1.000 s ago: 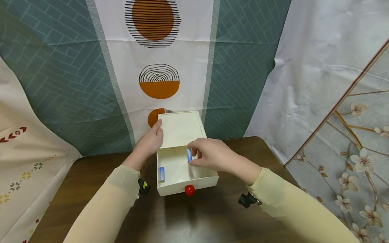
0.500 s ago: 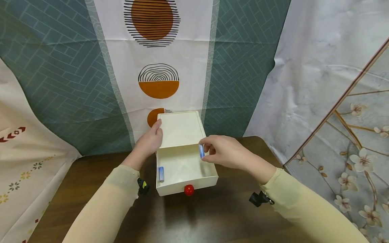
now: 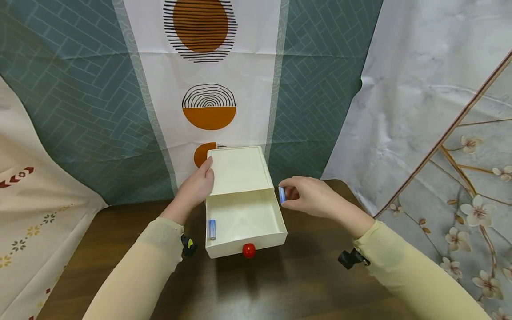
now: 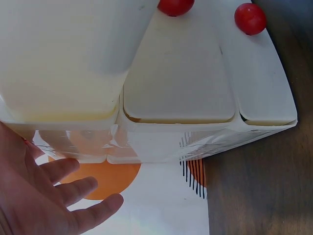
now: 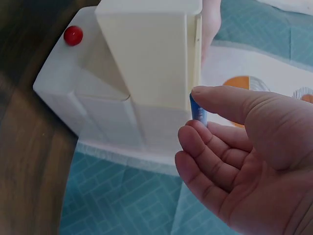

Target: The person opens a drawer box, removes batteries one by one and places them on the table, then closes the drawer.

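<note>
Head view shows, at the left, the person's left hand (image 3: pixel 194 186) at the left edge of the cream cabinet (image 3: pixel 240 171); in the left wrist view its fingers are loosely extended and wrap around nothing. Probably it steadies the cabinet while the drawer (image 3: pixel 266 240) stands pulled out. Inside the drawer, one lying blue cylinder (image 3: pixel 212 229) is just beside the left wall, which likely limits its rolling. The red knob (image 3: pixel 249 250) on the drawer's front is untouched. At the right, the right hand (image 3: pixel 310 195) pinches a second blue cylinder (image 3: pixel 282 194) between thumb and bent fingers, a hold that seems suited to such a slim thing. Compared with half a second ago, this hand and its cylinder are farther right, now past the drawer's right wall; the left hand and cabinet look unchanged.
</note>
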### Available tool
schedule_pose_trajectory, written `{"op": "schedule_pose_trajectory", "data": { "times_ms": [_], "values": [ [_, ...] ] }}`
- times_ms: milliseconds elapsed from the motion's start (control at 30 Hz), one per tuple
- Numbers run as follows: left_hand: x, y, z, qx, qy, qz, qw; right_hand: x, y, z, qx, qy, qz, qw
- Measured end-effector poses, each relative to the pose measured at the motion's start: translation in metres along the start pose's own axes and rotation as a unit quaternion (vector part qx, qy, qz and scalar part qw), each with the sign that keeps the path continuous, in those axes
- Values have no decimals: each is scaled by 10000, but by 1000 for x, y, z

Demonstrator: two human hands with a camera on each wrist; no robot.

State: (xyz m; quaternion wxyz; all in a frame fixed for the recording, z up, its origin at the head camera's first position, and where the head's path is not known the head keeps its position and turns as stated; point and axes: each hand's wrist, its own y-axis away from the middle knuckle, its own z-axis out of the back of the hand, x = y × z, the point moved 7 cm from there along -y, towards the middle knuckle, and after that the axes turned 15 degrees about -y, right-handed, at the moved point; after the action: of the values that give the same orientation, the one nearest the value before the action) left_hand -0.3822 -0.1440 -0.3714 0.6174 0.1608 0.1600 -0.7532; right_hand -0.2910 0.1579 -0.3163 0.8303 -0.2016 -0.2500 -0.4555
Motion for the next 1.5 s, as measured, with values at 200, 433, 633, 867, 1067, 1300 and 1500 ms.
{"op": "schedule_pose_trajectory", "data": {
  "times_ms": [200,433,633,867,1067,1300,1500],
  "values": [
    [0,0,0,12,24,33,10000,-16,2,6,-73,30,-114,9999],
    [1,1,-1,65,33,59,10000,-39,3,8,-45,39,-410,9991],
    [2,1,-3,80,30,114,9999,-56,4,7,-30,56,-486,9988],
    [1,1,-4,94,16,134,9999,-82,2,-2,8,134,-546,9984],
    [1,1,-4,110,45,149,9998,-101,1,-10,39,82,-525,9986],
    [0,0,-2,44,56,92,9999,-113,-1,-15,17,21,-454,9990],
    [1,0,-1,37,76,111,9999,-126,-3,-25,128,6,-479,9988]
  ]
}}
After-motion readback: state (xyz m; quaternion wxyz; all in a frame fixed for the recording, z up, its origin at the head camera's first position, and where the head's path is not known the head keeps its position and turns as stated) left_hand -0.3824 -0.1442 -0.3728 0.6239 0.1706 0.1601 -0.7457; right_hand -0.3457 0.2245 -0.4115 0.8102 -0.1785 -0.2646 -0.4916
